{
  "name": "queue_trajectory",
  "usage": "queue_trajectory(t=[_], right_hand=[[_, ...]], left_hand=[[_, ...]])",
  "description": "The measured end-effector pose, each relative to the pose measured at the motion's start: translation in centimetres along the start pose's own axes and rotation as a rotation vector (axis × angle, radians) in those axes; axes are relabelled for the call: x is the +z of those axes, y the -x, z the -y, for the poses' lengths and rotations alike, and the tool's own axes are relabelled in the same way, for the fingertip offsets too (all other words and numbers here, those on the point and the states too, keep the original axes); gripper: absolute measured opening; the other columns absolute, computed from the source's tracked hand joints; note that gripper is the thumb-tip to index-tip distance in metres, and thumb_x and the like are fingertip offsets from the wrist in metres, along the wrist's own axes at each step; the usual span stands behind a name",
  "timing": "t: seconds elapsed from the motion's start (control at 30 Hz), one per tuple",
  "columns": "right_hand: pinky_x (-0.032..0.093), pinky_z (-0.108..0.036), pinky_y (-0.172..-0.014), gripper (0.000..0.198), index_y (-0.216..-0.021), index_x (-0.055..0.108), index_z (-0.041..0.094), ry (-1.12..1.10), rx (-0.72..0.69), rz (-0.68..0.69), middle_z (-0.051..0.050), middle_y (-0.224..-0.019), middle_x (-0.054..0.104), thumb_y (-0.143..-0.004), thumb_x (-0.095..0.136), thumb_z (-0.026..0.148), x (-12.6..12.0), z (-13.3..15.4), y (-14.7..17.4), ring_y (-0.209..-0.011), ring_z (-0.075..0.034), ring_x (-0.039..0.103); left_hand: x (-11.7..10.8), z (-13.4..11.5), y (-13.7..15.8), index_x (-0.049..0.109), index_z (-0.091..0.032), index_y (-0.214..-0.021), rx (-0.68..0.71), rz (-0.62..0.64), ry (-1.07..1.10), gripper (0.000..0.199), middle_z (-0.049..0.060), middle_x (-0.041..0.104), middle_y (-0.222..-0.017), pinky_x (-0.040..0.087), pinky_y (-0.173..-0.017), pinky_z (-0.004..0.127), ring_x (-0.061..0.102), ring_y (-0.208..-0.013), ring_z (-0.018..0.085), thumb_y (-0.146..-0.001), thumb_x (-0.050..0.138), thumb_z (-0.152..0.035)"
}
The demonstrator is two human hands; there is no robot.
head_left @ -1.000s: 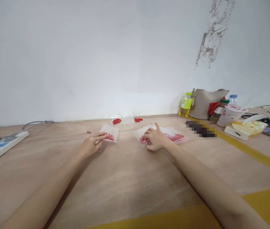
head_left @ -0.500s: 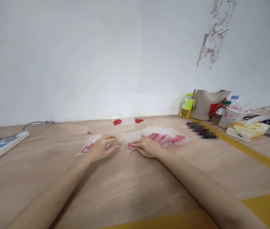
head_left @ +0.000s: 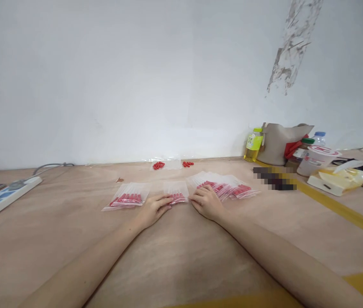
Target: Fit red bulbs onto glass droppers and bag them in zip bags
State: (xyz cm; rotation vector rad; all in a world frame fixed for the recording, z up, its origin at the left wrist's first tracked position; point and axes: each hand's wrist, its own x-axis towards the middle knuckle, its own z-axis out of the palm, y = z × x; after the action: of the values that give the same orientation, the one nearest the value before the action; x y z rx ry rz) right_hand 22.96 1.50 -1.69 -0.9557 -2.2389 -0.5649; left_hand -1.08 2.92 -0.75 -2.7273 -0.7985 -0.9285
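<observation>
A small clear plastic bag (head_left: 175, 188) with several red pieces along its near edge lies flat between my hands. My left hand (head_left: 155, 209) pinches its near left corner, thumb under the closed fingers. At the near right corner is my right hand (head_left: 207, 203), fingers curled and bunched against the bag's edge. Left of my left hand rests a stack of similar bags (head_left: 130, 194) with red pieces. Beyond and right of my right hand, more filled bags (head_left: 224, 186) overlap in a fanned pile, partly hidden by that hand.
Loose red pieces (head_left: 158, 165) lie on clear plastic by the wall. A power strip (head_left: 16, 192) is at left. On the right stand a yellow-green bottle (head_left: 252, 145), a grey bag (head_left: 273, 143), a lidded cup (head_left: 318, 160) and a tissue pack (head_left: 338, 177). Yellow tape (head_left: 338, 205) crosses the table.
My left hand has moved right, from beside the left stack to the middle bag. My right hand has shifted right, from over that bag to its edge. The left stack is now more exposed.
</observation>
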Motion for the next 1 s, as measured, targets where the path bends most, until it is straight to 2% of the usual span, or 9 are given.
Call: queue_trajectory(t=[0.1, 0.23, 0.43, 0.63, 0.83, 1.0], right_hand=[[0.029, -0.031, -0.077, 0.018, -0.083, 0.064, 0.019, 0.038, -0.036, -0.005, -0.003, -0.070, 0.060, -0.084, 0.046, 0.018, 0.0, 0.2, -0.2, -0.071, -0.013, 0.051], [0.028, -0.032, -0.079, 0.019, -0.081, 0.063, 0.019, 0.078, -0.058, -0.012, -0.002, -0.068, 0.060, -0.083, 0.045, 0.015, 0.2, 0.3, -0.2, -0.071, -0.013, 0.050], [0.027, -0.035, -0.083, 0.020, -0.079, 0.062, 0.018, 0.170, -0.128, -0.041, -0.002, -0.068, 0.059, -0.081, 0.043, 0.010, 0.0, 0.1, -0.1, -0.071, -0.014, 0.048], [0.023, -0.040, -0.085, 0.022, -0.077, 0.060, 0.018, 0.220, -0.151, -0.038, -0.002, -0.066, 0.059, -0.081, 0.041, 0.008, -0.2, 0.4, -0.3, -0.070, -0.014, 0.045], [0.023, -0.040, -0.085, 0.017, -0.072, 0.058, 0.017, 0.219, -0.142, -0.037, -0.002, -0.069, 0.059, -0.079, 0.044, 0.012, -0.4, 0.4, -0.4, -0.070, -0.014, 0.045], [0.023, -0.038, -0.085, 0.018, -0.071, 0.058, 0.018, 0.187, -0.143, -0.058, -0.001, -0.066, 0.058, -0.082, 0.044, 0.015, 0.0, 0.5, -0.5, -0.069, -0.013, 0.045]], left_hand=[[0.3, 0.3, 0.0, 0.060, -0.019, -0.105, 0.069, -0.018, -0.080, 0.023, 0.007, 0.062, -0.104, 0.051, -0.082, 0.032, 0.059, -0.095, 0.017, -0.087, 0.044, -0.022], [0.2, 0.6, 0.3, 0.061, -0.015, -0.096, 0.213, -0.055, -0.293, 0.024, 0.008, 0.064, -0.096, 0.053, -0.074, 0.031, 0.062, -0.086, 0.018, -0.089, 0.038, -0.018], [-0.4, 1.0, 0.6, 0.060, -0.011, -0.091, 0.382, -0.013, -0.507, 0.026, 0.009, 0.065, -0.091, 0.053, -0.069, 0.029, 0.062, -0.080, 0.018, -0.088, 0.034, -0.007], [-0.1, 1.1, 0.4, 0.059, -0.012, -0.083, 0.365, -0.021, -0.511, 0.023, 0.007, 0.065, -0.083, 0.052, -0.065, 0.029, 0.062, -0.074, 0.018, -0.087, 0.037, -0.009], [-0.3, 1.0, 0.4, 0.059, -0.012, -0.084, 0.311, -0.002, -0.467, 0.025, 0.006, 0.065, -0.083, 0.052, -0.065, 0.028, 0.062, -0.075, 0.017, -0.088, 0.035, -0.010], [0.3, 1.2, 0.7, 0.059, -0.012, -0.090, 0.283, -0.101, -0.360, 0.025, 0.008, 0.066, -0.089, 0.053, -0.069, 0.028, 0.063, -0.079, 0.016, -0.091, 0.035, -0.017]])
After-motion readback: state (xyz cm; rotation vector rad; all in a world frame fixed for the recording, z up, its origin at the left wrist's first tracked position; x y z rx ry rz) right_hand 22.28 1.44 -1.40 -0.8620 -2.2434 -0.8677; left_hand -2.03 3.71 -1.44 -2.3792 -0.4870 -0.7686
